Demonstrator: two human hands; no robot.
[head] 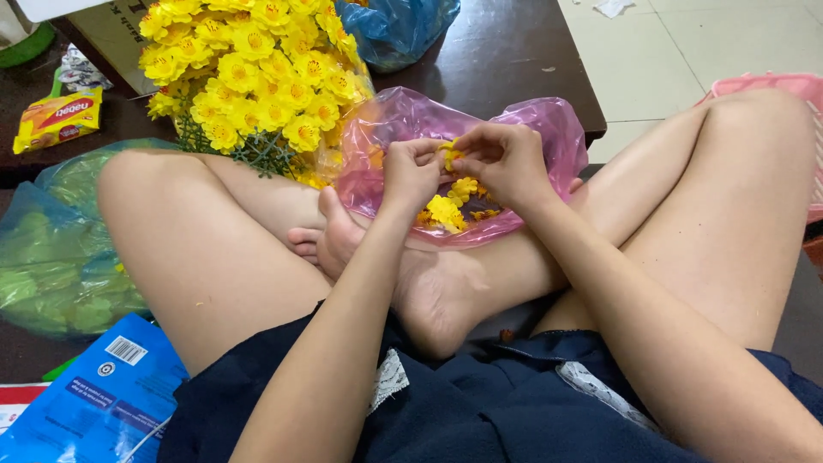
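1. Pale floor tiles [686,51] fill the upper right of the frame, and a dark low table [506,60] stands at top centre; a person sits cross-legged in front of it, bare knees at left and right.
2. At upper left, on the dark surface, lies one flat rectangular snack packet [56,118], yellow with a red patch.
3. At lower left lies one glossy blue package [94,403] bearing a small white barcode label.
4. One crinkled green plastic bag [51,257] bulges at the left edge, and one blue plastic bag [399,26] sits at top centre.
5. One dense bunch of yellow artificial flowers [257,69] with dark green stems stands at upper centre.
6. One translucent pink plastic bag [386,129] lies open on the crossed legs at centre, holding several loose yellow blossoms [446,210].
7. Above that bag, the left hand [410,171] and right hand [506,159] meet, fingertips of both pinching one small yellow flower piece [449,154] between them.
8. One pink plastic basket [801,94] shows at the right edge.
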